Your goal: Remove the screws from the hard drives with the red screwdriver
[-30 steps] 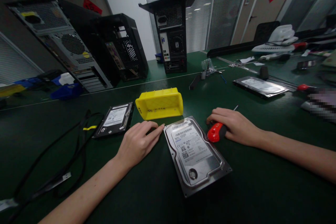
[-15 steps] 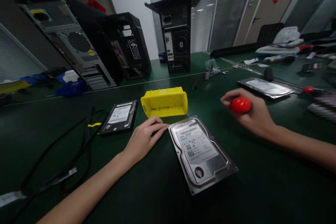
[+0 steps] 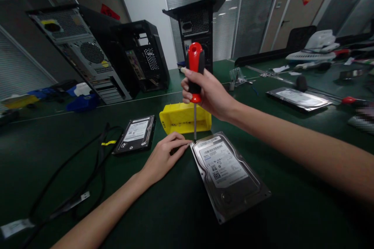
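Note:
A hard drive (image 3: 226,167) with a white label lies face up in front of me on the green table. My left hand (image 3: 168,155) is closed, thumb and forefinger pinched at the drive's far left corner. My right hand (image 3: 210,91) is wrapped round the red and black handle of a screwdriver (image 3: 195,118). It stands nearly upright, its tip down at that same corner beside my left fingertips. Any screw under the tip is too small to make out. Just behind, a yellow bin (image 3: 172,113) lies with its opening toward me and small bits inside.
A second hard drive (image 3: 137,134) sits to the left beside black cables (image 3: 101,171). Another drive (image 3: 298,99) lies at the right near a red-handled tool (image 3: 349,101). Several computer cases (image 3: 97,58) stand at the back. A small plastic bag (image 3: 238,76) lies behind my right forearm.
My right hand has swung left and turned the screwdriver upright, bringing its tip to the drive's corner. My left hand stays at that corner. The view has shifted slightly.

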Available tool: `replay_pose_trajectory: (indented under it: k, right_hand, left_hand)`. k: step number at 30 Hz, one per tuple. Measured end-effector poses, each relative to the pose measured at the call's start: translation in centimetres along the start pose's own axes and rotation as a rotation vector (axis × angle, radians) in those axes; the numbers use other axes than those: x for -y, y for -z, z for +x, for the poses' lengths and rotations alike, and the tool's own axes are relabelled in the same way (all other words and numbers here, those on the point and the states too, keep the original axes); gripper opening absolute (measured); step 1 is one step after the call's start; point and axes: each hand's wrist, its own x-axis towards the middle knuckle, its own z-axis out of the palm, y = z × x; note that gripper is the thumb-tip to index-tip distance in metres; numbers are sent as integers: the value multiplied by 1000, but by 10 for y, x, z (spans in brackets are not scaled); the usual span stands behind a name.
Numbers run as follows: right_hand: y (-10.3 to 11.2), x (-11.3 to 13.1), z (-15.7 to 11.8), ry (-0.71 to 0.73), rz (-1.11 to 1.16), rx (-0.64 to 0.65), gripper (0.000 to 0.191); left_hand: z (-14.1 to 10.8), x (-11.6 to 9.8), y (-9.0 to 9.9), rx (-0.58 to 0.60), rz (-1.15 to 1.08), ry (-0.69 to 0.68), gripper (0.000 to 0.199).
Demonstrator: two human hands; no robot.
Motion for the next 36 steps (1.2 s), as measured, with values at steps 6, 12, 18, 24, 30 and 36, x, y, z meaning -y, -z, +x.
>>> replay_pose_trajectory:
  k: [6,12,18,24,30,36]
  right_hand:
    - [3,-21,-2,153,-45,6,27]
    - [9,-22,-2,139,-36,27,29]
    - [12,-29,-3,110,-43,65,29]
    - [12,-30,-4,117,-58,72,28]
    - [8,-28,-6,127,-75,99,26]
    - [6,-29,-5,174,-104,128,26]
  left_hand:
    - [1,2,-1,9,-18,4,23]
    - [0,3,-1,11,-30,2,22]
    - [1,2,-1,16,-30,24,20]
    - [1,1,-1,22,-32,26,21]
    - [1,2,-1,25,-38,28,19]
    - [0,1,0,57,-54,56,20]
